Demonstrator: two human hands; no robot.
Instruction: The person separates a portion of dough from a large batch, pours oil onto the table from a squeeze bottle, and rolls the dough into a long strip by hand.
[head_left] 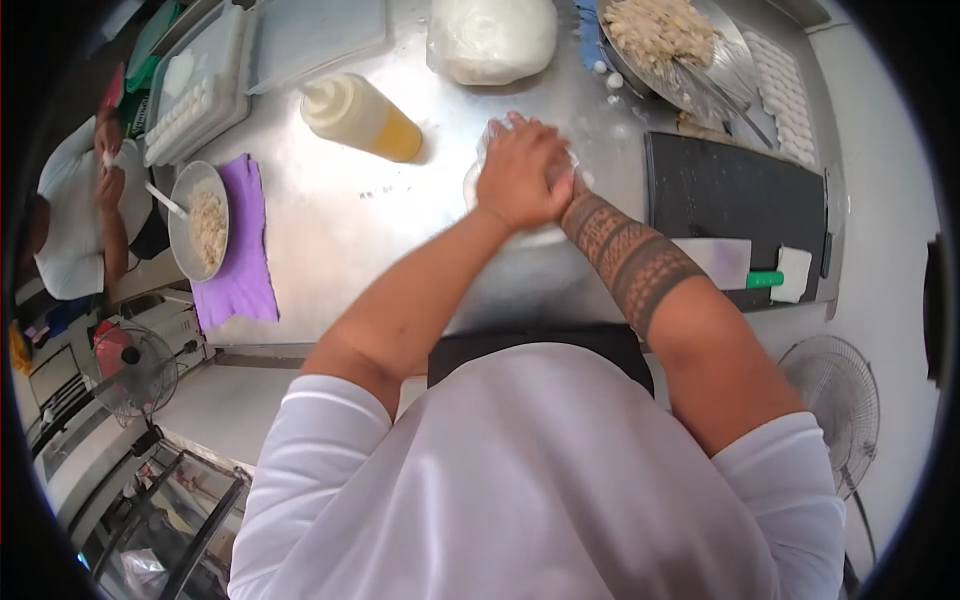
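Observation:
My left hand (520, 178) lies on top of my right hand (570, 182), its fingers stretched forward over it. Both press down on a piece of white dough (471, 186) on the metal table, and only the dough's edges show around them. Most of my right hand, its fingers included, is covered. Beyond my hands sits a large white lump of dough in clear plastic (492, 42). A squeeze bottle with yellow liquid (362, 118) lies tilted to their left.
A bowl of filling (180, 240) rests by a purple cloth (240, 240). Boxes of white pieces (195, 95) stand back left, near another person (85, 210). At right are a filling pan (735, 60), a tray of white pieces (780, 95), a black board (740, 190) and a green-handled scraper (765, 279).

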